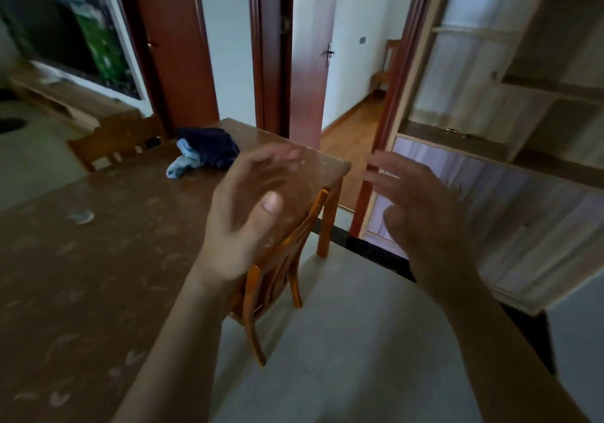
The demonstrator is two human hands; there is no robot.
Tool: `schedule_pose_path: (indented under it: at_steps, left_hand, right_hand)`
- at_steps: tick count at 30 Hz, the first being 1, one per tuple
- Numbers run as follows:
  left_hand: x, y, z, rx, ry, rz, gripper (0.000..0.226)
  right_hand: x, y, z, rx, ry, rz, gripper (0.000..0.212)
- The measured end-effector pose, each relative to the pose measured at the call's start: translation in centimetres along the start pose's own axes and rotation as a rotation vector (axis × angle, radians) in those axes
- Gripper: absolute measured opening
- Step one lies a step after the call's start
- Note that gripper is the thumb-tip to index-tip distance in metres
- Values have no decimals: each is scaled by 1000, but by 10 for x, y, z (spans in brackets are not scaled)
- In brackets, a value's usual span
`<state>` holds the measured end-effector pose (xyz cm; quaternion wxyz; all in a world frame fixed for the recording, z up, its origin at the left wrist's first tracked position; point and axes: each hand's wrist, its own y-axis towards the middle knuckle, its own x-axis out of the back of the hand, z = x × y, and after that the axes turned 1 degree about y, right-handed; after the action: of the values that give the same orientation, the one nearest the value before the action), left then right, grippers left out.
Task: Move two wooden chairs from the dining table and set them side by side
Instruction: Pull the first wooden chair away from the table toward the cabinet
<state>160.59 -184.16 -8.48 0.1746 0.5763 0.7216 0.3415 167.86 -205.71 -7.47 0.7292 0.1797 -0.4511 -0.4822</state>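
An orange wooden chair [287, 259] is tucked under the right edge of the brown dining table [98, 259], its backrest showing below the tabletop. My left hand [248, 213] hovers above that backrest, fingers apart, holding nothing. My right hand [421, 213] is raised to the right of the chair, also spread and empty. Both hands are motion-blurred. A second wooden chair [117, 141] stands at the table's far left side, only its backrest visible.
A dark blue and light blue cloth [202, 154] lies on the table's far end. Behind it is an open doorway [353, 121] with another chair deep inside. A shelf cabinet [510, 177] stands at right; pale floor [343, 341] lies between it and the table.
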Motion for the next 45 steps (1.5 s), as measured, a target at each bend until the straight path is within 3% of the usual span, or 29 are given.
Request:
schedule_pose_path:
  at_steps: [1,4,9,16,18,21,23,25,27,29,30,33,38,45]
  left_hand:
    - [-3,11,15,1,18,-44,73]
    - [-19,42,53,75,71,-88,70]
    - [-30,69,126,247,94,-94,68]
    - [-47,80,245,849,152,-96,65]
    - [-58,80,281,959,141,-117,60]
    - [-78,80,321,1121,179,-155,77]
    - [-88,75,342,1185,243,-127,68]
    - [-96,68,355,1261,319,4,50]
    - [-100,61,365,1388,430,178,62]
    - [-99,50,376,1525,581,286,79]
    - [-97,44,380,1565,659,306,76]
    - [-96,28,384,1561,857,298,42]
    - [-94,26,394,1470,848,370,22]
    - [-88,33,392,1405,815,442,17]
  right_hand:
    - [1,11,-19,-41,5,12,35]
    - [3,41,-62,-134,148,98,51]
    - [-10,83,-152,-150,354,121,55]
    - [-73,134,-308,-416,502,388,75]
    - [-92,142,-346,-445,510,501,82]
    - [-117,148,-396,-457,447,746,102]
    - [-133,149,-423,-433,373,941,110]
    - [-149,148,-446,-386,279,1118,117]
    - [-166,147,-464,-318,181,1241,122]
    - [-185,145,-474,-230,70,1362,117]
    - [-193,142,-477,-171,-7,1434,111]
    - [-219,128,-480,59,-248,1561,76]
    - [-244,116,-478,309,-337,1574,39]
    - [-245,116,-482,553,-371,1447,31]
